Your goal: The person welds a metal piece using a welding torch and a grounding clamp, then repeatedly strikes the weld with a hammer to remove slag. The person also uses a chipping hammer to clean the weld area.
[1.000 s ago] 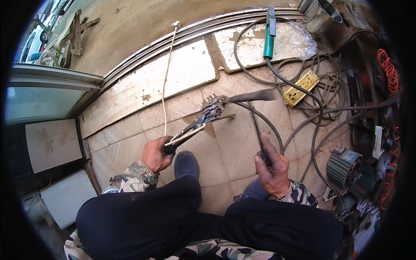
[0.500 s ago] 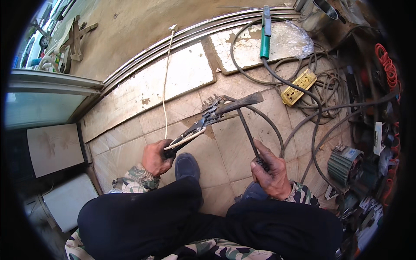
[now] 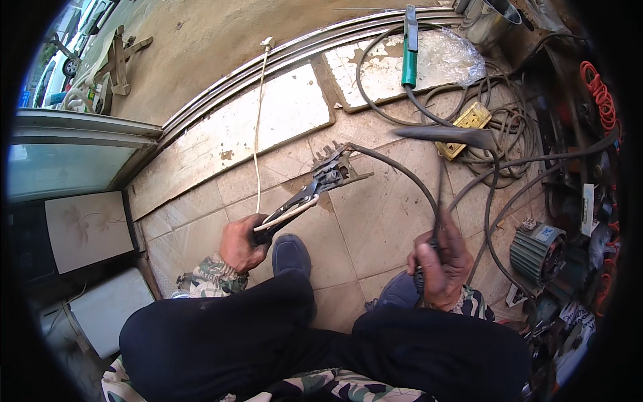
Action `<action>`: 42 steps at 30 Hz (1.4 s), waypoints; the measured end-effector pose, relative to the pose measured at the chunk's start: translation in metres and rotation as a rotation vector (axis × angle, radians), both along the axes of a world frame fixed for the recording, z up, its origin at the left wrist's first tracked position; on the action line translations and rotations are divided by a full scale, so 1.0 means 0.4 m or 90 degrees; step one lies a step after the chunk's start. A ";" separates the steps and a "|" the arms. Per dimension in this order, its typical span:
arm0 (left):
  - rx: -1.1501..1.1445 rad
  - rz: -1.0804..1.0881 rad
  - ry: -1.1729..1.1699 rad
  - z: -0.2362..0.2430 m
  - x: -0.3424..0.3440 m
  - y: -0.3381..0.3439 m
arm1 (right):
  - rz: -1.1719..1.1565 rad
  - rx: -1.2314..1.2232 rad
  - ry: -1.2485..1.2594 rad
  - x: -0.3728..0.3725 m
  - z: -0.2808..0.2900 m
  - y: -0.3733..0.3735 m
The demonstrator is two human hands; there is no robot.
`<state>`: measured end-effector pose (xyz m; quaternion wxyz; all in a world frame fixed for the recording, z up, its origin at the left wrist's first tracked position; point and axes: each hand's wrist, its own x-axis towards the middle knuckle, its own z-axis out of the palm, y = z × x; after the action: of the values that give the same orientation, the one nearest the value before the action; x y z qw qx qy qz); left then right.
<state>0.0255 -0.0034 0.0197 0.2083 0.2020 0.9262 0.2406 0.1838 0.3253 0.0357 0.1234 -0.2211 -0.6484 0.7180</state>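
Observation:
My left hand [image 3: 243, 244] is closed around the handles of black locking pliers [image 3: 289, 209], which have a pale strip along one side. The pliers' jaws end at a small dark metal piece [image 3: 333, 169] with a row of short prongs, and a black cable [image 3: 400, 169] runs from it. In my right hand [image 3: 443, 265] is the thin handle of a chipping hammer [image 3: 445, 136]. Its long dark head is smeared by motion, stands apart from the metal piece, and shows in front of a yellow power strip [image 3: 477, 118].
A green-handled electrode holder [image 3: 409, 60] lies on a white board [image 3: 362, 77] at the back. Coiled cables [image 3: 512, 144] surround the power strip. At right stand a green electric motor [image 3: 536, 253] and red coiled cord [image 3: 598, 94]. A white cord [image 3: 258, 127] crosses the floor.
The hammer has swung right and away from the metal piece, where its head was before. My right hand has turned and shifted slightly right; my left hand and the pliers have stayed put.

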 end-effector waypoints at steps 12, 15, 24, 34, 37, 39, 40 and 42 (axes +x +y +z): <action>0.003 -0.008 0.031 -0.003 -0.003 0.006 | -0.153 -0.021 0.055 -0.006 0.006 -0.011; -0.001 -0.010 0.028 -0.006 0.003 0.002 | 0.279 0.097 -0.074 0.004 -0.001 0.010; 0.023 -0.006 0.029 -0.014 0.007 0.004 | -0.030 0.069 0.008 0.033 -0.025 -0.005; 0.014 -0.014 0.036 -0.011 0.003 0.009 | 0.002 0.016 -0.023 0.019 -0.002 -0.001; 0.007 -0.016 0.023 -0.007 0.001 0.022 | 0.018 0.003 -0.033 0.030 -0.017 -0.003; -0.003 -0.012 0.009 -0.011 0.006 0.009 | 0.198 0.056 -0.060 0.011 -0.028 0.008; -0.009 -0.007 0.002 -0.011 0.009 0.002 | 0.290 0.083 -0.072 0.005 -0.031 0.009; 0.001 -0.006 0.013 -0.014 0.009 0.002 | 0.210 0.095 -0.065 0.013 -0.023 0.007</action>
<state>0.0291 -0.0027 0.0141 0.1999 0.2088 0.9272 0.2383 0.1891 0.3281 0.0264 -0.0129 -0.1383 -0.7329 0.6660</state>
